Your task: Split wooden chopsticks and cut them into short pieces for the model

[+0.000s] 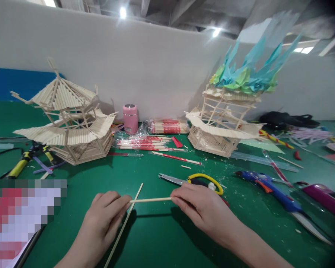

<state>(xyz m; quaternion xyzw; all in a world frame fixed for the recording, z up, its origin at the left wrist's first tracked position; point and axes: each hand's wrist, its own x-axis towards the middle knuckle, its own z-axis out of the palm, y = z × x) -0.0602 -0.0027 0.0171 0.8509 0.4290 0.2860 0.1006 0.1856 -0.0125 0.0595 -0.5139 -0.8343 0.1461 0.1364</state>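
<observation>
Between my two hands a short, pale wooden chopstick [152, 200] is stretched level, a little above the green tabletop, where its shadow shows. My left hand [106, 216] pinches its left end. Fingers of my right hand [199, 208] close on the other end. A longer pale chopstick [118, 238] slants past my left fingertips and crosses the level one near its left end; whether my left hand also grips it, I cannot tell. Just behind my right hand lie yellow-handled scissors [203, 176], partly covered by it.
Two stick-built pavilions, a roofed one [67, 130] and one with blue paper on top [223, 126], stand at the back. Between them are a pink flask [130, 119] and packs of chopsticks [169, 125]. A blue glue gun [270, 190] lies right, a blurred-out screen [19, 219] left.
</observation>
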